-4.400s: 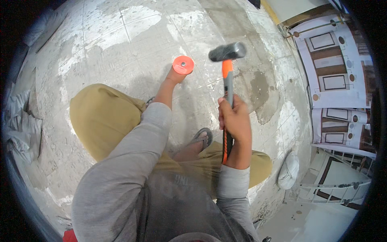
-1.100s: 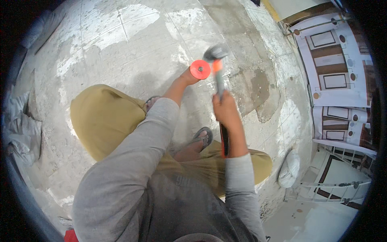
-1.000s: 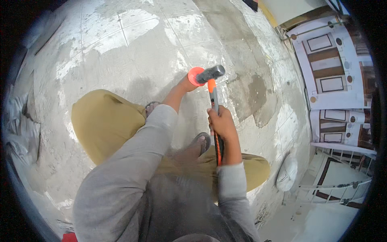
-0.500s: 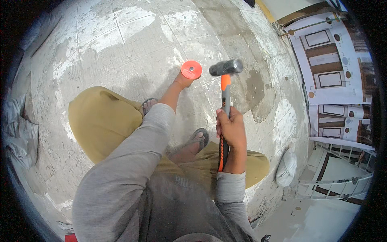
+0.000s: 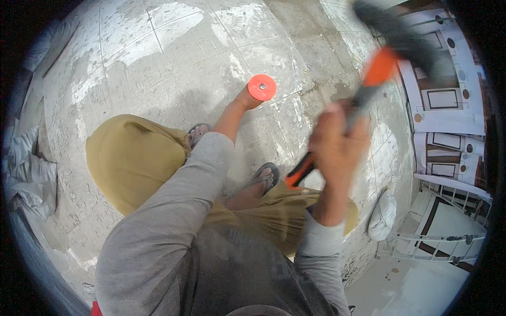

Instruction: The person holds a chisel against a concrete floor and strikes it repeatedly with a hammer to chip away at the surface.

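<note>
My left hand (image 5: 246,99) is wrapped round a chisel (image 5: 262,87) just beneath its round orange-red hand guard. The steel striking end shows at the disc's centre; the blade is hidden below. My right hand (image 5: 337,145) grips a club hammer (image 5: 380,66) by its grey, black and orange handle. The dark hammer head is raised to the upper right, well apart from the chisel, and smeared by motion.
Worn, patchy floor tiles (image 5: 174,68) lie under me, with a damp strip beyond. My sandalled foot (image 5: 266,176) is near the chisel. To the right are a white sack (image 5: 382,215), printed door sheets (image 5: 448,105) and a white metal rack (image 5: 443,246). Crumpled grey sheeting (image 5: 34,179) lies left.
My right hand has swung the hammer up and to the right, away from above the floor beside the chisel. The left hand and chisel sit slightly farther right in the picture.
</note>
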Motion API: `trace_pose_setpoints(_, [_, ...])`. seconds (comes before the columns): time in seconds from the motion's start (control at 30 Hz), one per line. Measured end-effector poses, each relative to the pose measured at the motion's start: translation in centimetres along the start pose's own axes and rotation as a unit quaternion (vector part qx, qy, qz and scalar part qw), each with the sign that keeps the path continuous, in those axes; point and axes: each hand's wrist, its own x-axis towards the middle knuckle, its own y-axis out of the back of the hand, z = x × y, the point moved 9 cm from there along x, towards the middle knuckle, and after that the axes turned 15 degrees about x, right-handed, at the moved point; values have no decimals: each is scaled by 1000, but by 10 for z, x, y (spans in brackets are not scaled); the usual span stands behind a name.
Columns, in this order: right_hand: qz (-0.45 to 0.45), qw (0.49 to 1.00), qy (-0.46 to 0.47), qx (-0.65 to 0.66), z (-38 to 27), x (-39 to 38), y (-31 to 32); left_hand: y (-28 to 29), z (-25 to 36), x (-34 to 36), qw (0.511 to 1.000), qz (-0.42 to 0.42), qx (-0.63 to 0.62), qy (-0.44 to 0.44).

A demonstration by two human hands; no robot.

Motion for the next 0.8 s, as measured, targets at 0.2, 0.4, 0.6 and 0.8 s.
trace_pose_setpoints(0.2, [-183,937,-248,-164,166,-38,-6,14,29,18,989,23,-121,-86])
trace_pose_setpoints(0.4, [-101,946,-304,-53,126,-52,9,16,5,-4,998,58,-2,-15])
trace_pose_setpoints(0.6, [-49,965,-258,-4,60,-33,18,14,-3,-10,998,49,-28,17])
trace_pose_setpoints(0.8, [-18,983,-148,107,-20,-10,11,12,-1,-16,997,19,-15,77])
